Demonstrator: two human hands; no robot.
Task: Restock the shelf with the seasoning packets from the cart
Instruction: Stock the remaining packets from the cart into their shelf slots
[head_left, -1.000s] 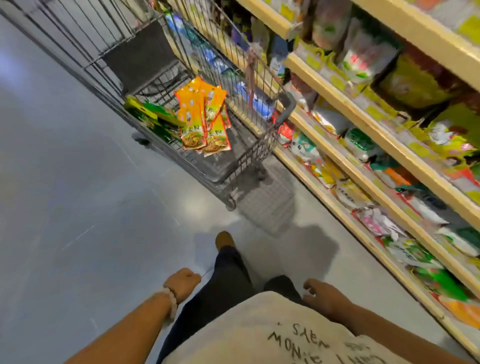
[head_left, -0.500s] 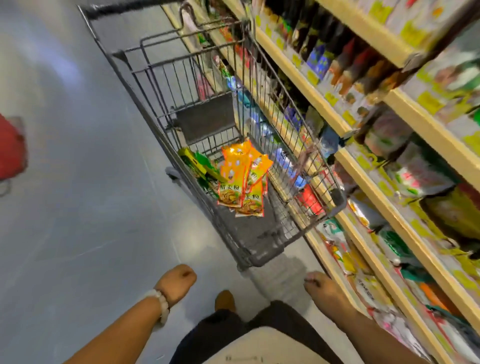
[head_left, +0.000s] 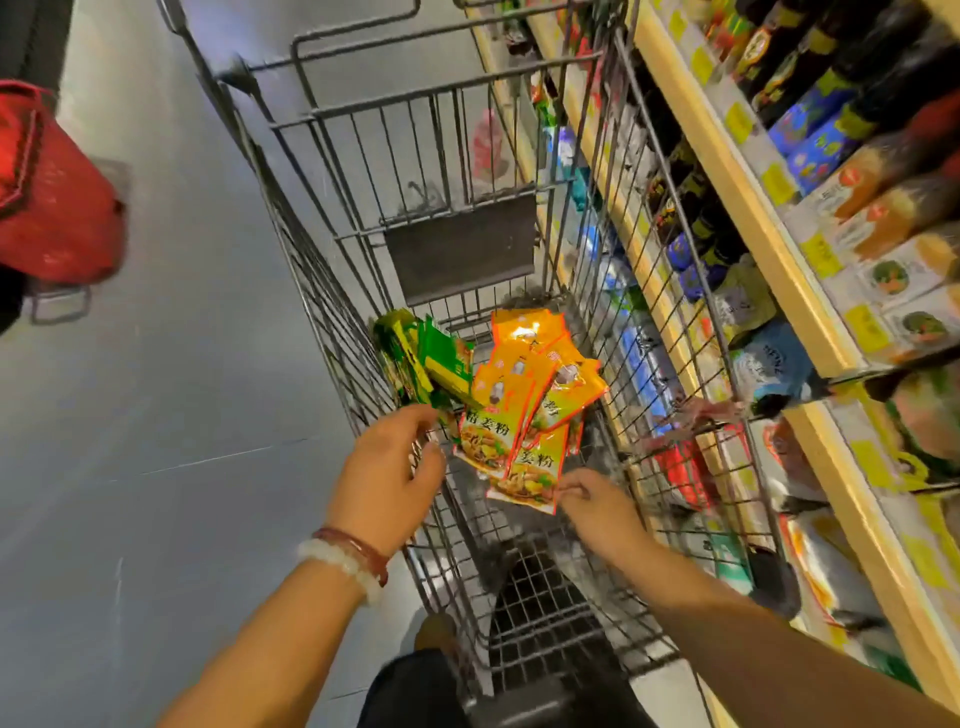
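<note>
Just ahead of both hands, orange seasoning packets (head_left: 524, 410) lie unshelved in the cart (head_left: 332, 218); left hand (head_left: 387, 475) hovers loose-fingered, right hand (head_left: 597, 512) pinches the nearest packet's corner, shelf (head_left: 769, 244) awaiting.

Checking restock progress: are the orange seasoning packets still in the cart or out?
In. The orange seasoning packets lie fanned inside the cart; the right hand touches the nearest one's corner.

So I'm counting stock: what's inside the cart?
The cart holds a fan of orange packets and, to their left, green packets. The overlap hides the count and anything beneath.
</note>
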